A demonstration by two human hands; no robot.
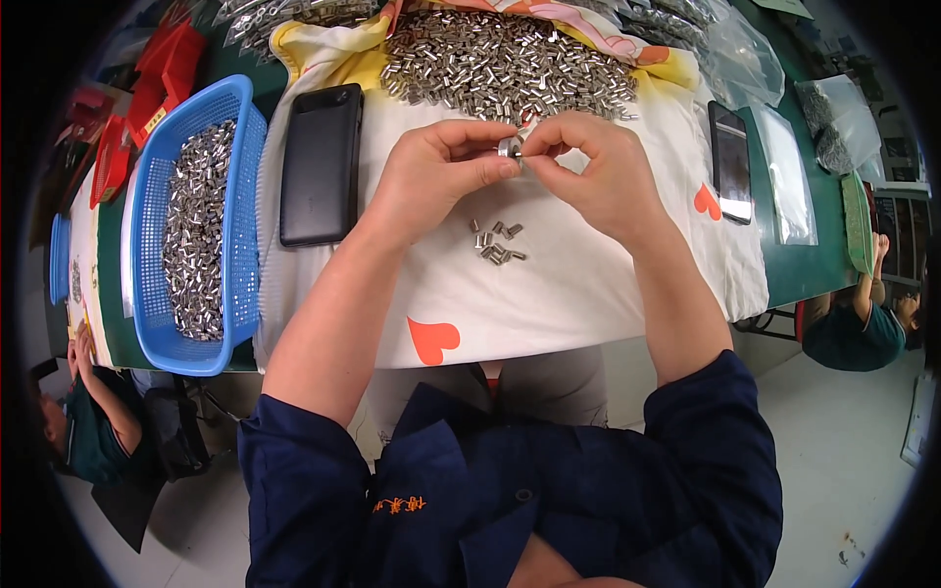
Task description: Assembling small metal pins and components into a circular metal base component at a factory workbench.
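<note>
Both hands meet over the white cloth (549, 284), just in front of a heap of small silver metal cylinders (500, 69). Between thumb and fingers, my left hand (426, 176) grips a small round metal piece (508, 147). My right hand (603, 167) is pinched closed against the right side of that piece; what its fingertips hold is too small and covered to make out. Below the hands lies a loose little group of the same metal cylinders (498, 253).
To the left stands a blue plastic basket (247, 225) filled with metal cylinders (196, 235). A black phone-shaped device (321, 165) lies beside it; a phone (729, 162) and clear plastic bag (784, 176) lie right. Red bins (162, 73) are far left. Other people sit at both sides.
</note>
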